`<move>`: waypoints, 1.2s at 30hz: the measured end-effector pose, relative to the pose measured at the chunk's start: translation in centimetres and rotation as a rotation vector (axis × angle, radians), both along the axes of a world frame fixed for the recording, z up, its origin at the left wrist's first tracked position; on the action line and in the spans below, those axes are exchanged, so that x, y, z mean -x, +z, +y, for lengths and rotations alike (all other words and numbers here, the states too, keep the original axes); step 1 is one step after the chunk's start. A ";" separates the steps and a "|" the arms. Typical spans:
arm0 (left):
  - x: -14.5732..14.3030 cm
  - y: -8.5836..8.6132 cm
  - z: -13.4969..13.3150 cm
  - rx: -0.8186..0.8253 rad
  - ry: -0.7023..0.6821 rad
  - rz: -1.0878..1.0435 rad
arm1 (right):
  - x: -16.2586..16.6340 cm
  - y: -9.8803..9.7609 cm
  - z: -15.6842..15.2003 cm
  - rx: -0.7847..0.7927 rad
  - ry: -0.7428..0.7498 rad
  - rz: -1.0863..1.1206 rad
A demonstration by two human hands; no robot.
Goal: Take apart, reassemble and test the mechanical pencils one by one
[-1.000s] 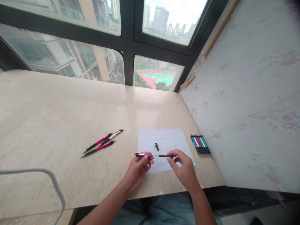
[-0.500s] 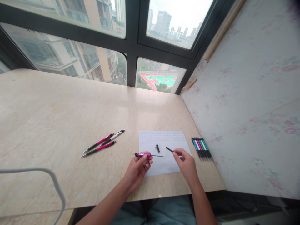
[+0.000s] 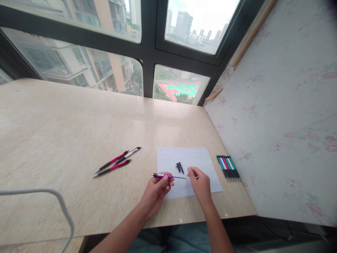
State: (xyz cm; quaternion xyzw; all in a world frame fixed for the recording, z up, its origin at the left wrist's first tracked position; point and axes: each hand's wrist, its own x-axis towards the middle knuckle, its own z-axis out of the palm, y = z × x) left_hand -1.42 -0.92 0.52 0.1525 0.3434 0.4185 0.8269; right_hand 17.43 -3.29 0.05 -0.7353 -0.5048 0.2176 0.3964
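Left hand (image 3: 154, 192): one purple pen (image 3: 162, 175). Paper (image 3: 181, 190): two black parts (image 3: 181, 167).

Purple pen (image 3: 161, 175) w/ bare refill (image 3: 180, 177), approx. horiz.

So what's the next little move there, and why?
Probably the right hand should pinch the thin refill and draw it out: it sticks out bare from the purple barrel, which the left hand holds, and the black grip lies on the paper.
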 end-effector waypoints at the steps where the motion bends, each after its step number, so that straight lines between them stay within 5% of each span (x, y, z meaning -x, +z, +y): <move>1: -0.1 0.1 0.0 -0.008 -0.002 0.016 | -0.2 0.5 -0.3 0.019 0.018 0.089; 4: -0.2 0.0 -0.2 -0.060 -0.011 0.094 | -0.5 2.6 -1.3 0.059 0.177 0.251; 9: -0.3 -0.1 -0.4 -0.179 -0.043 0.221 | 0.0 5.0 -2.0 0.024 0.404 0.063; 17: -0.3 0.0 -0.5 -0.268 -0.137 0.216 | 0.2 5.0 -2.2 0.014 0.458 -0.002; 25: -0.4 0.2 -0.3 -0.180 -0.054 0.148 | -0.9 5.5 -2.4 0.009 0.409 -0.087; 36: -0.4 -0.2 -0.4 -0.165 -0.041 0.130 | -1.7 -0.3 1.2 0.029 0.128 -0.188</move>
